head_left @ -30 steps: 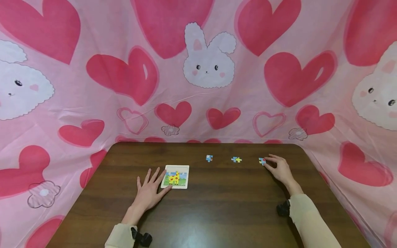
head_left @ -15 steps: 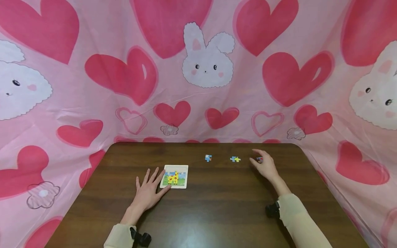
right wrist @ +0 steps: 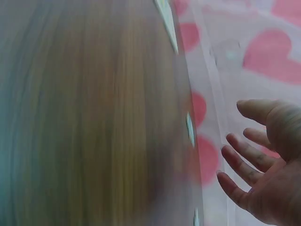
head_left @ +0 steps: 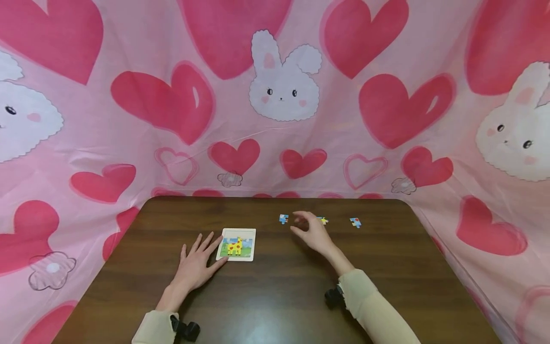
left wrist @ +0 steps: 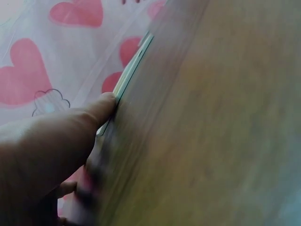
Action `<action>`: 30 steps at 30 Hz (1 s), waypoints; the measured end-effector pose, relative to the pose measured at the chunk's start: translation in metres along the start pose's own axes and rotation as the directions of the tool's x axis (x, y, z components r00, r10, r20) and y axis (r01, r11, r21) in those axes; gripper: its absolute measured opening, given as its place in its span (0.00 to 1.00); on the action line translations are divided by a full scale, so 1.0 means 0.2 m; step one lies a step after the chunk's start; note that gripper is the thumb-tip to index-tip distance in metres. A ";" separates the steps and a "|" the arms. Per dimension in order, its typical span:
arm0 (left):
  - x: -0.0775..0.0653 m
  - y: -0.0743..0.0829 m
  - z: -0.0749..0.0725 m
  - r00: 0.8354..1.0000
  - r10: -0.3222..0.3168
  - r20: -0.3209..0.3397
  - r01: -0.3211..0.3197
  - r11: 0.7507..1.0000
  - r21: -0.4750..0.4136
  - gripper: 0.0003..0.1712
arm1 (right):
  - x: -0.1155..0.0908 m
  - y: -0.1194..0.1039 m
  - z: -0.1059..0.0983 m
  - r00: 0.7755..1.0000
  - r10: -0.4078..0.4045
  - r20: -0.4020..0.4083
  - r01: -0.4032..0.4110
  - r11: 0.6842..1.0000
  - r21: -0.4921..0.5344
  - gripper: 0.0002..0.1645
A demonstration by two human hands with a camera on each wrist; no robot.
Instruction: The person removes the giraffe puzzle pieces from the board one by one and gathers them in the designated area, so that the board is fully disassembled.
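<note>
A small white-framed jigsaw board [head_left: 239,231] with a yellow giraffe picture lies left of centre on the table. My left hand [head_left: 191,270] rests spread beside it, index fingertip and thumb at its left and lower edges. In the left wrist view the thumb meets the thin edge of the board [left wrist: 134,66]. My right hand [head_left: 313,234] hovers over the table with fingers parted, holding nothing. It is between a blue jigsaw piece [head_left: 283,219] and a blue-and-yellow piece [head_left: 324,220], partly covering the latter. A third piece with a red spot [head_left: 355,222] lies farther right.
The brown wooden table [head_left: 275,296] has rounded far corners. Right behind it hangs a pink cloth [head_left: 301,134] with hearts and rabbits. Each wrist carries a black camera, such as the right wrist camera [head_left: 334,297].
My right hand has let go of the rightmost piece and moved left, past the middle piece. That rightmost piece now lies uncovered. The left hand stays at the board; the head view shifts slightly.
</note>
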State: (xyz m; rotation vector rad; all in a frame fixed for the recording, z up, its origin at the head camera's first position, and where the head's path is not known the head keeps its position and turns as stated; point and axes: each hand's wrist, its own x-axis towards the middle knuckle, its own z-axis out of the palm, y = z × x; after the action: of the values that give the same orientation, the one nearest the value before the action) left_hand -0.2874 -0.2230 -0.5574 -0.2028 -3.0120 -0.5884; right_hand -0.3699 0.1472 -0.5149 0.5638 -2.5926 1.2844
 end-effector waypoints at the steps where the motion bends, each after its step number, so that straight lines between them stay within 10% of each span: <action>1: 0.00 -0.01 -0.01 1.000 0.006 -0.003 -0.006 1.000 0.012 0.45 | 0.01 -0.03 0.04 1.000 -0.013 0.015 0.013 1.000 0.015 0.26; 16: -0.02 0.01 -0.06 0.998 0.060 0.028 -0.062 0.993 0.096 0.41 | 0.10 -0.36 0.54 0.937 -0.113 0.332 0.084 0.991 0.100 0.23; 30: -0.04 0.00 -0.06 0.997 0.075 0.030 -0.078 0.991 0.106 0.40 | 0.18 -0.28 0.79 0.936 -0.107 0.334 0.153 0.981 -0.117 0.20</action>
State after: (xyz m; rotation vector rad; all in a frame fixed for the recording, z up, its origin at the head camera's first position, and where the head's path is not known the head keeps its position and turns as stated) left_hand -0.2796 -0.2282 -0.5463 -0.3202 -3.0339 -0.4197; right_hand -0.3798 -0.0187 -0.5588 0.9782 -2.8201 1.0291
